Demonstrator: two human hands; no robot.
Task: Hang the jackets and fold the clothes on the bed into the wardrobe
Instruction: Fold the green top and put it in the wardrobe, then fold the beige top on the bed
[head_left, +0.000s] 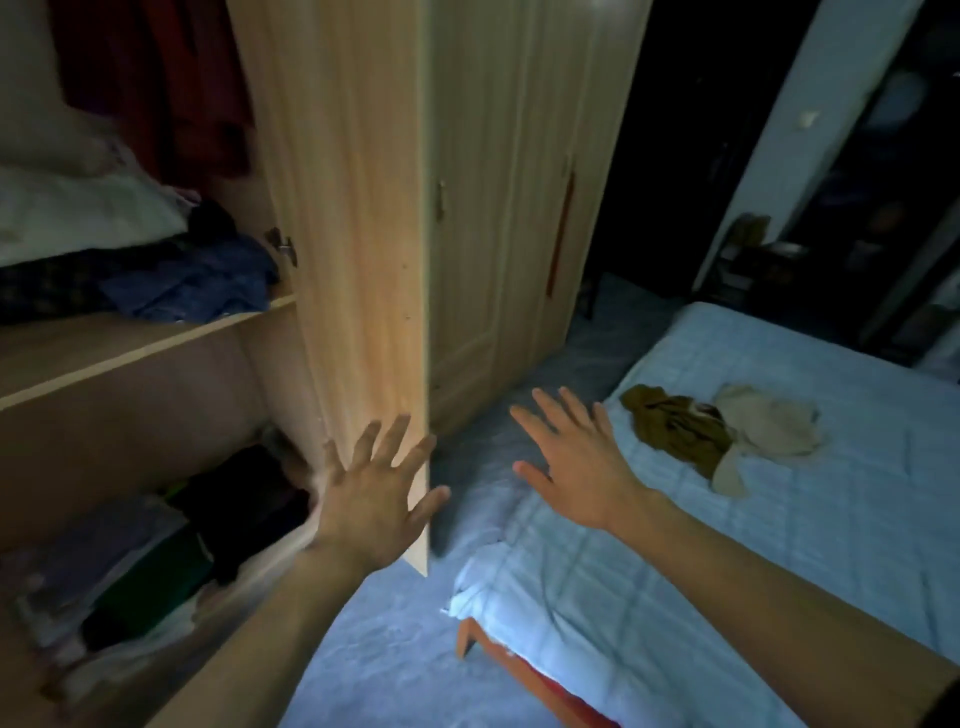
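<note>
The wooden wardrobe (483, 208) stands ahead, its left door (363, 234) swung open toward me. My left hand (376, 493) lies flat, fingers spread, against the lower edge of that door. My right hand (576, 462) hovers open above the near corner of the bed (779, 519), holding nothing. On the light blue bedcover lie a crumpled olive-brown garment (675, 428) and a beige garment (763, 426), touching each other. Inside the wardrobe, dark red clothes (171, 88) hang at the top, and folded clothes (197, 280) sit on a shelf (156, 338).
More folded clothes (156, 561) fill the lower wardrobe compartment. Blue carpet (395, 639) covers the floor between wardrobe and bed. The bed's orange wooden frame corner (467, 639) juts out near my feet. A dark doorway (883, 208) opens at the far right.
</note>
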